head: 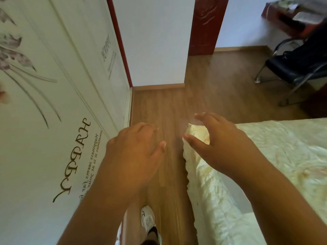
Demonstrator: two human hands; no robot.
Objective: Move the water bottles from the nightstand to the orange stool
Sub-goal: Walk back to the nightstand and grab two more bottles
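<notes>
We take the bed (283, 156) as our landmark. Both hands hang in front of us with nothing in them: the left hand (134, 147) is over the wood floor (168, 106), just left of the bed's near corner, fingers loosely curled; the right hand (217, 138) is above that corner, fingers spread and relaxed, w/ thumb apart. We can't tell if it touches the cream bedspread or only hovers over it.

Why empty hands out front? Our guess: we're walking the narrow strip between the bed and the wardrobe (53, 103), arms up ready for a pickup or just freed from one; one white shoe (147, 220) shows on the floor, left of the bed's side. The view is motion-blurred, which fits that.

No water bottles, nightstand or orange stool in view, so we can't say where they are or how far the task is.

Beyond the bed's far edge, to the right, stands a black chair (297, 68); a dark red door (207, 25) is further off.

Writing: wardrobe panels left of the bed read "HAPPY" in big letters, w/ small script under it starting "Happiness seems…"; the rest is too blurred to read.
</notes>
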